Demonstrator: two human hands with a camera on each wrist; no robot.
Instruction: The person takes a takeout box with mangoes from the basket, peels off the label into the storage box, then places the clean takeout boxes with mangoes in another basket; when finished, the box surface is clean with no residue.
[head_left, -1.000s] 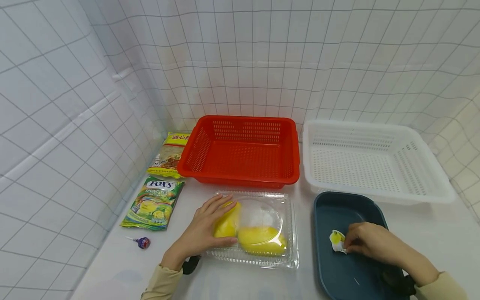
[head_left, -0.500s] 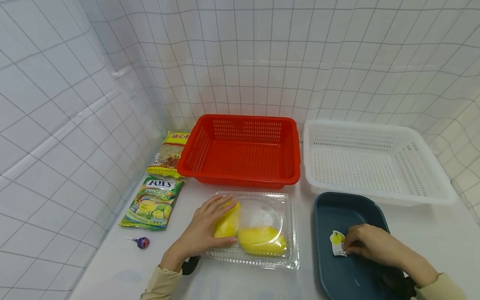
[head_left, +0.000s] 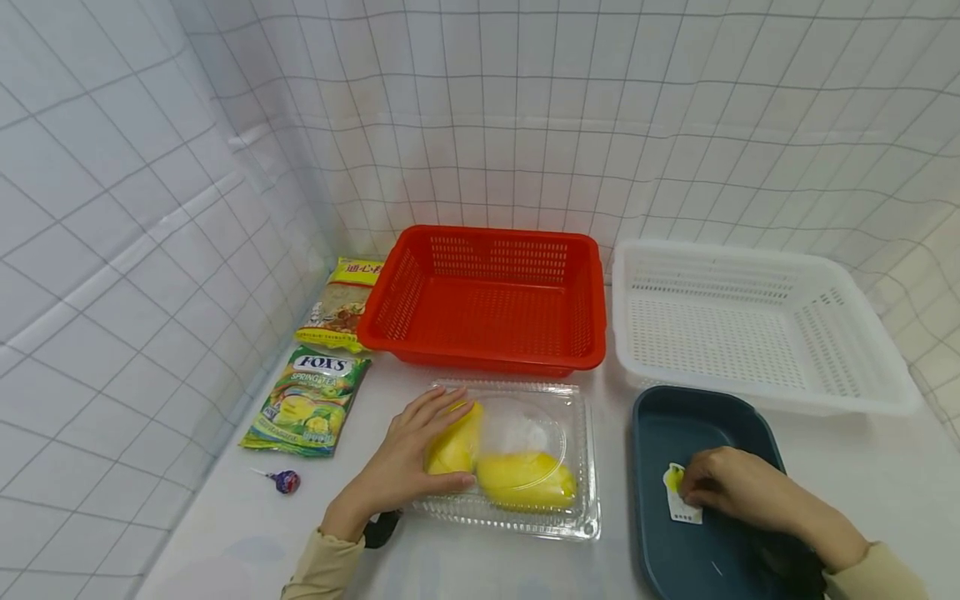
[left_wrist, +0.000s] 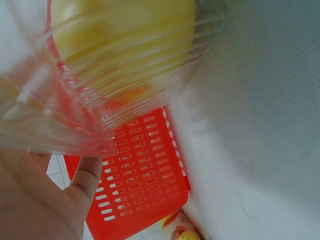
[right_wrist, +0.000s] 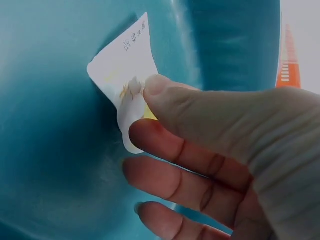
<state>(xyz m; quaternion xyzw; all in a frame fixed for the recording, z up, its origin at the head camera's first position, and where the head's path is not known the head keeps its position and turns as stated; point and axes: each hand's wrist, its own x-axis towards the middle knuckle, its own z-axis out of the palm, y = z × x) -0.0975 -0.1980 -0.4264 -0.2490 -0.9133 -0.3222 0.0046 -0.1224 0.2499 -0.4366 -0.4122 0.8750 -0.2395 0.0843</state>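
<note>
My left hand (head_left: 412,454) rests on the left side of a closed clear plastic clamshell box (head_left: 589,500), fingers spread and thumb apart. Two smooth yellow pieces (head_left: 525,482) lie inside; their exact kind is unclear, and the hand partly covers the left one. In the left wrist view, the thumb is near the box's ridged edge. On the right, inside a dark blue tray (head_left: 643,467), my right hand (head_left: 750,492) pinches a small white paper label (right_wrist: 127,57) with a yellow picture between thumb and index finger. Its other fingers are loosely bent.
Behind the box stands a red basket (head_left: 495,363), with a white basket (head_left: 757,398) to its right, close behind the tray. At left lie a yellow food packet (head_left: 337,308), a green FOX'S candy bag (head_left: 309,404) and a lollipop (head_left: 285,482).
The label has turned in my right fingers, and more of its lower part shows in the head view. My left hand stays on the box. The head view has shifted slightly.
</note>
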